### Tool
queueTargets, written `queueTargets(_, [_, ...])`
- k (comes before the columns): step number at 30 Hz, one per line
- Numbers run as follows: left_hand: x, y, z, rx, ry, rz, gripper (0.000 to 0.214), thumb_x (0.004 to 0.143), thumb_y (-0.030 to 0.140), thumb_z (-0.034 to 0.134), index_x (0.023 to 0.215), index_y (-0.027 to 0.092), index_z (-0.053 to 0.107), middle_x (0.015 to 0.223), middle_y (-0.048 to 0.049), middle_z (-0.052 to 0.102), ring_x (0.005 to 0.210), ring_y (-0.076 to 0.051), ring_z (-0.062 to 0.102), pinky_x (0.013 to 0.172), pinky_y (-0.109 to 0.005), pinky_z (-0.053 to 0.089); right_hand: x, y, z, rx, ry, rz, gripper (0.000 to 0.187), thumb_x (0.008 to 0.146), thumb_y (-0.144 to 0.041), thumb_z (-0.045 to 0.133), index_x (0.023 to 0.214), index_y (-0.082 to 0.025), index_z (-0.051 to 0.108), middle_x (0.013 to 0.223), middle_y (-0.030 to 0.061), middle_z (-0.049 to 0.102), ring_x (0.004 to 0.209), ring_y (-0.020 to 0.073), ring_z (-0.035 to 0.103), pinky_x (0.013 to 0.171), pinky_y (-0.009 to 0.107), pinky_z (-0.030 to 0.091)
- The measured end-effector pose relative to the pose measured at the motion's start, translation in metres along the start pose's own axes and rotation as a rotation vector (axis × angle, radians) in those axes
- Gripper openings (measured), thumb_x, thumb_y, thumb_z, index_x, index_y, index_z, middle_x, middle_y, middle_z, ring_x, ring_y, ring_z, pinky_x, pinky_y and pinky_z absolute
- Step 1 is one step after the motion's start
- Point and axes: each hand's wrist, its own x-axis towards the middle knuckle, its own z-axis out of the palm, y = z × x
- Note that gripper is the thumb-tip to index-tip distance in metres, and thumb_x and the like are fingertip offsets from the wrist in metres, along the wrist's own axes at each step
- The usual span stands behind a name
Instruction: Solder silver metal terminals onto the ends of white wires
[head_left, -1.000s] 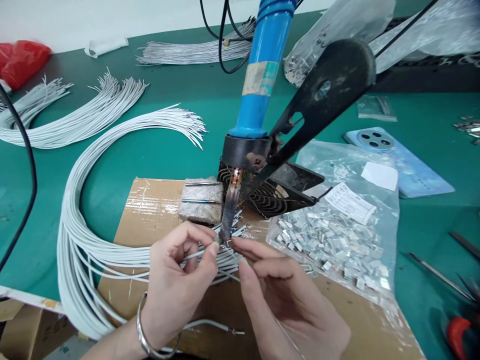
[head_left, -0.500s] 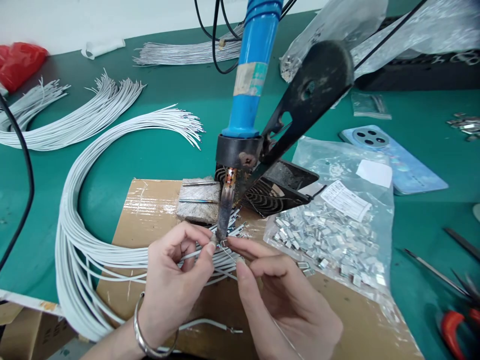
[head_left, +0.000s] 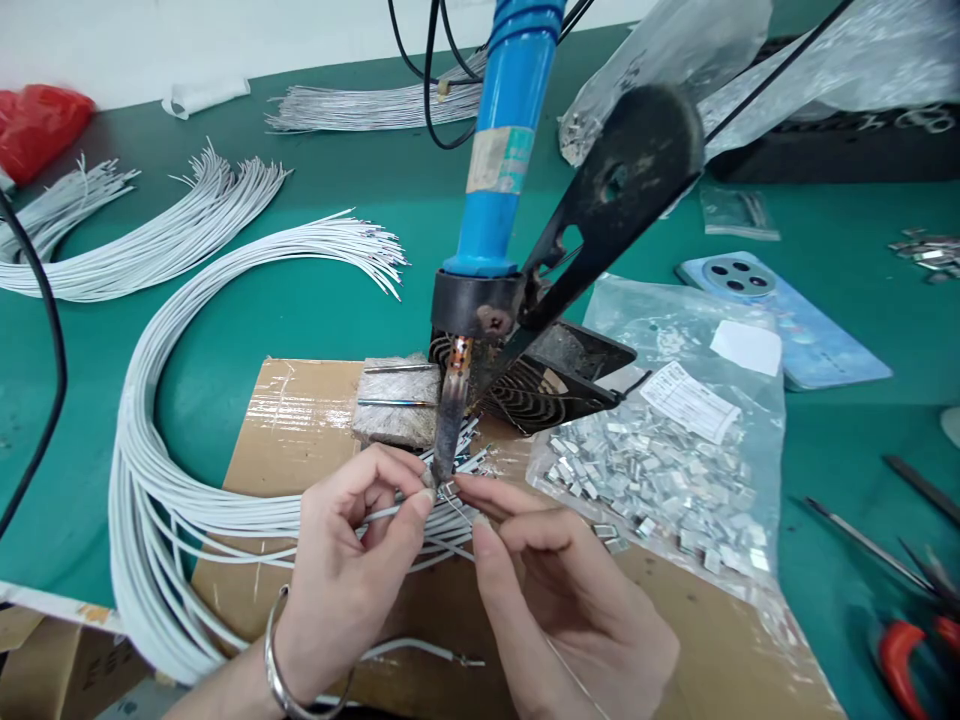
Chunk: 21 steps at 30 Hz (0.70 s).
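Note:
My left hand (head_left: 352, 570) is closed in a pinch on a white wire (head_left: 381, 514), just left of the soldering iron's tip. In my right hand (head_left: 577, 600) a thin strand of solder wire (head_left: 573, 678) runs between thumb and fingers, its upper end reaching toward that tip. A small metal terminal (head_left: 448, 490) sits right under the tip, by my right index fingertip; whether the finger touches it I cannot tell. The soldering iron (head_left: 495, 170), blue-handled, points downward in a black metal holder (head_left: 611, 200). Fingers hide the end of the white wire.
A bundle of white wires (head_left: 142, 420) curves across the left onto cardboard (head_left: 300, 420). Right of the iron lie a plastic bag of metal terminals (head_left: 660, 480) and a phone (head_left: 825, 325). Red-handled scissors (head_left: 900, 650) and tweezers (head_left: 862, 540) are at far right. A sponge block (head_left: 397, 420) sits behind my hands.
Both hands stay at the iron's tip with almost no movement. The solder wire and white wire remain in the same grip.

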Motion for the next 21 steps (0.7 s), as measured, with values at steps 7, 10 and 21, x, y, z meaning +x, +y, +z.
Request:
queueTargets(7, [0.0053,0.0076,-0.0002,-0.022,-0.016,-0.029,0.016,0.085,0.017,0.07,0.07,0.015,0.066,0.083,-0.0032,0.067,0.059,-0.009,0.051,0.051,-0.018,0.039,-0.0008,-0.0023,0.003,0.0,0.042,0.009,0.018,0.088,-0.012,0.071,0.074,-0.021,0.063,0.1,0.0063,0.081,0.087,0.0166,0.078,0.076,0.023,0.059])
queueTargets(10, [0.0061,0.0078,-0.0007,-0.04,-0.017,-0.046,0.016,0.084,0.017,0.07,0.069,0.015,0.066,0.083,-0.0037,0.067,0.06,-0.009,0.053,0.051,-0.018,0.04,-0.0018,-0.0044,0.0056,-0.001,0.063,0.025,0.017,0.088,-0.013,0.071,0.074,-0.022,0.064,0.1,0.0052,0.081,0.085,0.0156,0.077,0.074,0.022,0.059])
queueTargets(21, [0.0067,0.0074,-0.0005,-0.081,-0.01,-0.043,0.015,0.084,0.014,0.07,0.07,0.015,0.067,0.083,-0.0035,0.068,0.062,-0.009,0.057,0.056,-0.016,0.045,-0.002,-0.0029,0.0057,-0.014,0.077,-0.002,0.016,0.085,-0.012,0.073,0.076,-0.022,0.066,0.1,0.0024,0.081,0.084,0.0133,0.077,0.074,0.019,0.058])
